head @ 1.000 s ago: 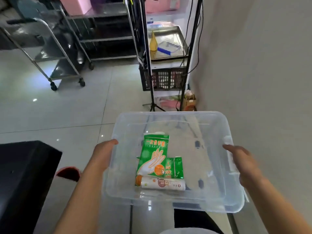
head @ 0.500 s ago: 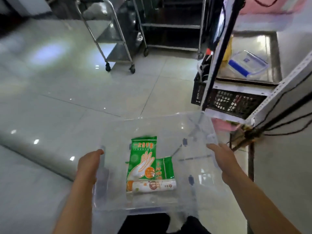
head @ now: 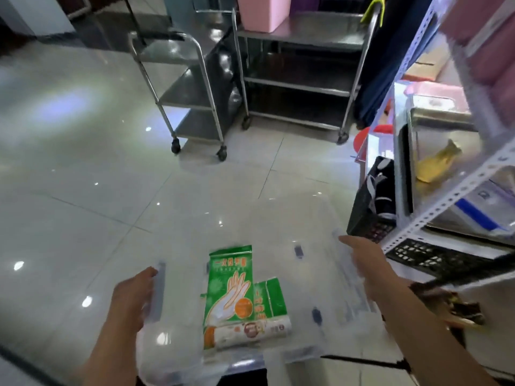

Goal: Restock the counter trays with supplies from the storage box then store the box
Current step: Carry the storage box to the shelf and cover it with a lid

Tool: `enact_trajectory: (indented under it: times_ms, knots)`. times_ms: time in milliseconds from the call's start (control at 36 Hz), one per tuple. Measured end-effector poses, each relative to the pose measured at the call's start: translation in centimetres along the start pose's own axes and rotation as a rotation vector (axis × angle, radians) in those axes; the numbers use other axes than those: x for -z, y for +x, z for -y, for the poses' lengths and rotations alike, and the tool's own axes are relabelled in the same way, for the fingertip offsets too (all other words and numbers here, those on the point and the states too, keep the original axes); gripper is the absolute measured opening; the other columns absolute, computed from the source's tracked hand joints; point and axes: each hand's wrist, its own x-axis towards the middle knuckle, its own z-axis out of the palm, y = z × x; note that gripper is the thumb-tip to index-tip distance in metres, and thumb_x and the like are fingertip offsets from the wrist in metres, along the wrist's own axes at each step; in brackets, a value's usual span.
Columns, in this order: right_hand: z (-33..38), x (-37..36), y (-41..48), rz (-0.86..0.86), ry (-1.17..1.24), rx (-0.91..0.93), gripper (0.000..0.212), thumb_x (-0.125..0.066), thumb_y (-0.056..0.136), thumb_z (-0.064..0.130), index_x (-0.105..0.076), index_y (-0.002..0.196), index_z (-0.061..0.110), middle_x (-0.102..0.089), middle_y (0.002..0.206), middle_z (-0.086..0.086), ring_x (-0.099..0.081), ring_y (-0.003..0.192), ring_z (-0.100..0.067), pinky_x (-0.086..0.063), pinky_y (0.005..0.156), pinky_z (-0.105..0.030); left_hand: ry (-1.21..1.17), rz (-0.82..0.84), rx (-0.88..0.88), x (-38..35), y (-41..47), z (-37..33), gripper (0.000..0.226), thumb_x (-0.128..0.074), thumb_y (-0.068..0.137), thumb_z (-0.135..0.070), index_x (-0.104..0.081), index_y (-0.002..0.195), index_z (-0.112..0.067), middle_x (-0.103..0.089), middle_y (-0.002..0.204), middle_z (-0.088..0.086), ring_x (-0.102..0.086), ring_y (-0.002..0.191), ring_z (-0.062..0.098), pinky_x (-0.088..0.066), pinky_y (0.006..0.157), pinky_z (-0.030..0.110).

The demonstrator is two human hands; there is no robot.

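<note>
The clear storage box (head: 250,274), carried above the tiled floor (head: 83,190), has swung from facing the wall to alongside the metal shelving rack (head: 457,188), suggesting storing is near. The left hand (head: 133,299) and right hand (head: 367,266) grasp its side rims. Inside lie two green glove packets (head: 231,285) and one white roll (head: 248,331).

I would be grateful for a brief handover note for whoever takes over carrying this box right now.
Left hand: gripping the left rim of the clear storage box.
Right hand: on the box's right rim; the view is blurred, so the grip itself is unclear.
The box is carried above the tiled floor, beside the white shelf rack on the right.
Inside it: a green glove packet, a smaller green packet and a white roll.
Done: cannot tell whether the trays are restocked; none is clearly in view.
Left: store the box.
</note>
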Motion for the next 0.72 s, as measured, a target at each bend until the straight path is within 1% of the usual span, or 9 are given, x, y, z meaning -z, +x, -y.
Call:
enact_trajectory:
  times_ms: [56, 111, 222, 333, 389, 500, 611, 667, 722]
  knots:
    - [2.8, -2.0, 1.5, -0.022, 0.027, -0.007, 0.021, -0.066, 0.090, 0.024, -0.066, 0.108, 0.012, -0.058, 0.084, -0.002, -0.051, 0.070, -0.017, -0.039, 0.059, -0.030, -0.004, 0.057, 0.007, -0.9, 2.5, -4.0, 0.014, -0.066, 0.090, -0.023, -0.063, 0.088, -0.010, -0.060, 0.100, 0.012, -0.057, 0.081, 0.025, -0.040, 0.083, 0.037]
    - [5.6, -3.5, 2.9, -0.053, 0.057, -0.016, 0.015, -0.066, 0.091, 0.023, -0.066, 0.100, 0.012, -0.059, 0.084, -0.003, -0.053, 0.071, -0.018, -0.041, 0.060, -0.029, 0.006, 0.059, -0.017, -2.0, 5.4, -7.7, 0.020, -0.065, 0.092, -0.023, -0.063, 0.104, -0.008, -0.061, 0.108, 0.012, -0.057, 0.094, 0.026, -0.041, 0.085, 0.037]
    - [10.5, -5.5, 5.1, -0.103, 0.084, 0.029, 0.006, -0.064, 0.090, 0.022, -0.065, 0.089, 0.017, -0.060, 0.084, -0.001, -0.055, 0.072, -0.017, -0.043, 0.063, -0.030, 0.032, 0.123, -0.037, -6.1, 9.4, -15.1, 0.029, -0.067, 0.091, -0.026, -0.066, 0.110, -0.004, -0.069, 0.090, 0.005, -0.066, 0.077, 0.017, -0.050, 0.073, 0.028]
    - [14.8, -6.8, 8.6, -0.160, 0.134, 0.042, 0.013, -0.063, 0.090, 0.027, -0.065, 0.100, 0.018, -0.060, 0.093, -0.002, -0.054, 0.079, -0.017, -0.038, 0.061, -0.031, 0.105, 0.202, -0.090, -11.4, 13.2, -22.1, 0.049, -0.071, 0.088, -0.036, -0.061, 0.124, -0.005, -0.062, 0.122, 0.010, -0.059, 0.106, 0.028, -0.047, 0.098, 0.041]
    - [16.5, -7.3, 11.0, -0.196, 0.169, 0.022, 0.016, -0.062, 0.090, 0.027, -0.065, 0.102, 0.017, -0.062, 0.094, -0.002, -0.056, 0.081, -0.019, -0.040, 0.061, -0.031, 0.147, 0.244, -0.109, -14.5, 14.6, -25.1, 0.050, -0.072, 0.086, -0.038, -0.062, 0.122, -0.004, -0.063, 0.121, 0.012, -0.061, 0.105, 0.030, -0.047, 0.101, 0.045]
    - [20.0, -8.5, 17.3, -0.256, 0.249, -0.014, 0.027, -0.064, 0.089, 0.030, -0.065, 0.111, 0.015, -0.061, 0.097, -0.002, -0.056, 0.080, -0.018, -0.040, 0.066, -0.032, 0.225, 0.301, -0.143, -21.1, 18.3, -30.4, 0.041, -0.069, 0.089, -0.036, -0.062, 0.115, -0.005, -0.062, 0.113, 0.012, -0.059, 0.097, 0.029, -0.047, 0.095, 0.045]
    - [23.1, -9.3, 25.6, -0.328, 0.319, -0.047, 0.010, -0.065, 0.089, 0.026, -0.065, 0.091, 0.016, -0.060, 0.087, -0.004, -0.055, 0.072, -0.020, -0.041, 0.062, -0.030, 0.304, 0.321, -0.175, -28.6, 23.3, -35.3, 0.041, -0.068, 0.085, -0.034, -0.064, 0.116, -0.009, -0.064, 0.114, 0.013, -0.059, 0.098, 0.032, -0.048, 0.081, 0.042]
    - [24.6, -9.4, 29.7, -0.383, 0.348, -0.103, 0.014, -0.069, 0.086, 0.027, -0.065, 0.084, 0.014, -0.055, 0.086, -0.007, -0.051, 0.072, -0.022, -0.040, 0.065, -0.030, 0.362, 0.345, -0.160, -32.8, 25.4, -37.7, 0.038, -0.068, 0.086, -0.032, -0.063, 0.115, -0.009, -0.063, 0.112, 0.013, -0.059, 0.100, 0.034, -0.047, 0.082, 0.043]
    - [26.1, -9.1, 33.3, -0.418, 0.366, -0.169, 0.024, -0.070, 0.085, 0.028, -0.066, 0.093, 0.005, -0.049, 0.083, -0.006, -0.047, 0.080, -0.024, -0.038, 0.074, -0.032, 0.414, 0.367, -0.140, -36.5, 26.9, -40.1, 0.036, -0.070, 0.086, -0.032, -0.064, 0.111, -0.008, -0.063, 0.112, 0.014, -0.059, 0.103, 0.036, -0.048, 0.087, 0.047]
